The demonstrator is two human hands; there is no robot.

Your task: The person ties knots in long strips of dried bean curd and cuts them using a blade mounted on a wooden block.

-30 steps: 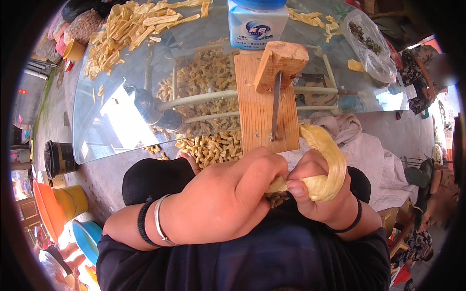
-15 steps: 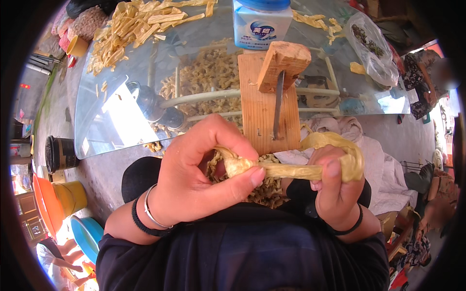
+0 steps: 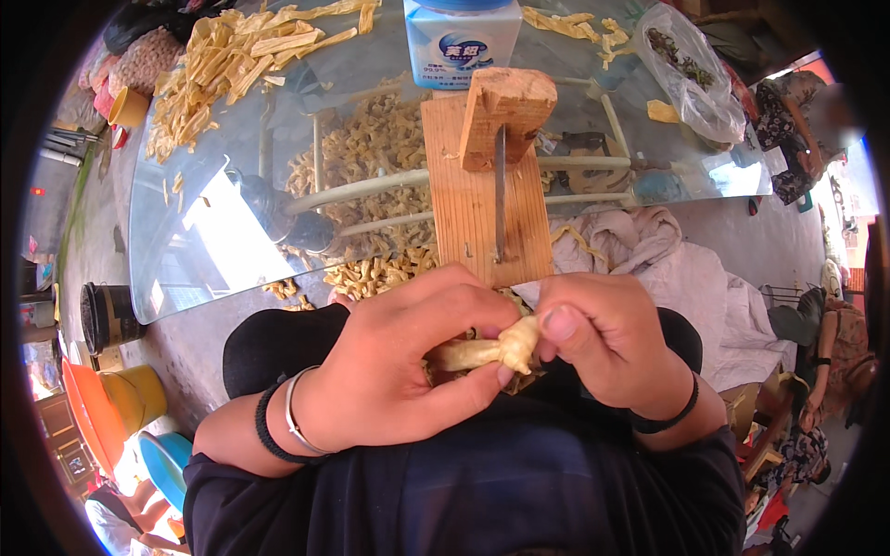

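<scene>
A soft, pale yellow strip of tofu skin (image 3: 515,347), wound into a knot, is held between my hands over my lap. My left hand (image 3: 408,357) wraps round its tail, thumb and fingers closed at the knot. On the knot's right side my right hand (image 3: 612,338) pinches, its thumb laid over curled fingers; the strip's end is mostly hidden there. Just beyond my hands stands a wooden board (image 3: 477,222) with a wooden block (image 3: 507,107) and an upright metal blade (image 3: 501,195) fixed to it.
A glass table (image 3: 371,56) carries a heap of flat yellow strips (image 3: 241,60), a blue-and-white tub (image 3: 462,42) and a plastic bag (image 3: 691,74). Many knotted pieces (image 3: 366,153) show through the glass. Buckets (image 3: 137,397) stand at left; a pale cloth (image 3: 686,287) lies at right.
My right hand has moved left, close against my left hand. The long loop of strip that stretched between them has drawn into a compact knot. The view has shifted slightly.
</scene>
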